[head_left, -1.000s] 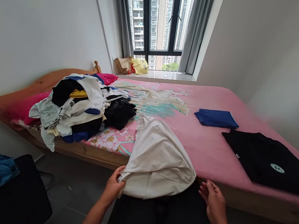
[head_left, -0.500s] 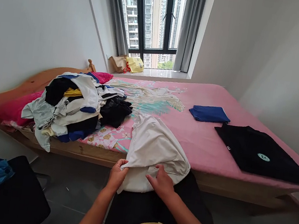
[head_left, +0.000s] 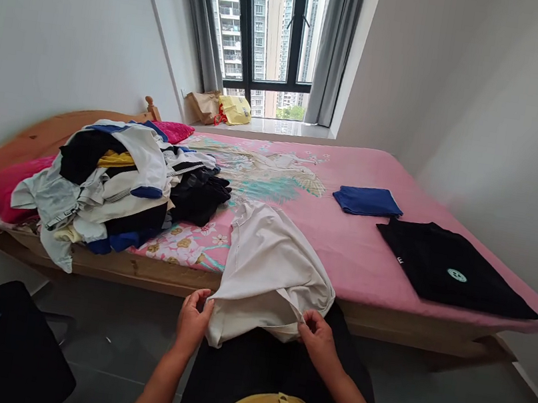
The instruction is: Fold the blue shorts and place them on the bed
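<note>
A white, shirt-like garment (head_left: pixel 270 262) lies partly on the bed's near edge and partly over my lap, its near opening stretched between my hands. My left hand (head_left: pixel 192 321) pinches its left edge between thumb and fingers. On the other side my right hand (head_left: pixel 320 338) pinches the edge at the right, some way from the left hand. Loose wrinkles run across the cloth, and its far end rests on the pink sheet.
A heap of mixed clothes (head_left: pixel 114 185) fills the bed's left side. To the right lie a folded blue garment (head_left: pixel 368 201) and a flat black garment (head_left: pixel 455 270) on the pink bed sheet (head_left: pixel 348 247). A black chair (head_left: pixel 19 346) holding blue cloth stands at lower left.
My right hand has moved right and now grips the garment's edge, so the opening is pulled wider. The left hand keeps its pinch. The view has shifted slightly.
</note>
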Motion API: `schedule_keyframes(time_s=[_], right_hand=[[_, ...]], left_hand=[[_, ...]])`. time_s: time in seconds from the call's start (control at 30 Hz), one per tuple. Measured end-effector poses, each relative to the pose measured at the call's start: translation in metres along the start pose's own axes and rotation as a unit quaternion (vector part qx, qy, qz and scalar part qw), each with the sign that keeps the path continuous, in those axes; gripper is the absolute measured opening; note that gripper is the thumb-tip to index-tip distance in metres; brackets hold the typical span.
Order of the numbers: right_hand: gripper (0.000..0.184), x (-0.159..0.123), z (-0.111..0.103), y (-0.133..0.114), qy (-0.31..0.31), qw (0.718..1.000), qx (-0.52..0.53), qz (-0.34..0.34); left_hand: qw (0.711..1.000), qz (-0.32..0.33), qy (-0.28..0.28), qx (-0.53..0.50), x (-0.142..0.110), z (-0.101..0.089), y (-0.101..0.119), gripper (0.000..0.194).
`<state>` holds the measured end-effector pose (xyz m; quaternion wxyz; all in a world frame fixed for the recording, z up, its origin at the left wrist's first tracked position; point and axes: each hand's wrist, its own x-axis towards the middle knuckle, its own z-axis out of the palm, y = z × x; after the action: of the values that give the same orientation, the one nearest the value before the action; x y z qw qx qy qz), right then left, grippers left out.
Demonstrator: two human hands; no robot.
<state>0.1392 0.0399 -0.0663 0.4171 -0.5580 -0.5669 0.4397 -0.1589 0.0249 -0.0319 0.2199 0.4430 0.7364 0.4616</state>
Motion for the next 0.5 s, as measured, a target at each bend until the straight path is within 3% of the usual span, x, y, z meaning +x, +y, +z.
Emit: schedule_keyframes(time_s=[0.1, 0.17, 0.27, 0.33, 0.4, 0.5], right_hand=[[0.021, -0.019, -0.015, -0.013, -0.012, 0.991, 0.13, 0.01], [0.021, -0.03, -0.018, -0.026, -0.023, 0.988, 0.155, 0.004], [0.014, -0.044, -0.022, -0.049, -0.052, 0.991, 0.122, -0.033], [0.007, -0.052, -0.029, -0.059, -0.082, 0.992, 0.066, -0.064], [0.006, -0.058, -0.043, -0.061, -0.079, 0.993, 0.018, -0.084], [0.009, -0.064, -0.072, -0.049, 0.021, 0.998, -0.02, -0.058]], left_hand=[[0.991, 0.12, 0.016, 0.051, -0.02, 0.008, 0.023, 0.034], [0.971, 0.222, -0.051, 0.07, -0.04, 0.021, 0.047, 0.03], [0.918, 0.329, -0.2, 0.098, -0.066, 0.048, 0.083, 0.037], [0.884, 0.373, -0.25, 0.126, -0.073, 0.065, 0.101, 0.043], [0.868, 0.395, -0.262, 0.146, -0.073, 0.077, 0.112, 0.037], [0.86, 0.397, -0.279, 0.159, -0.068, 0.084, 0.119, 0.022]])
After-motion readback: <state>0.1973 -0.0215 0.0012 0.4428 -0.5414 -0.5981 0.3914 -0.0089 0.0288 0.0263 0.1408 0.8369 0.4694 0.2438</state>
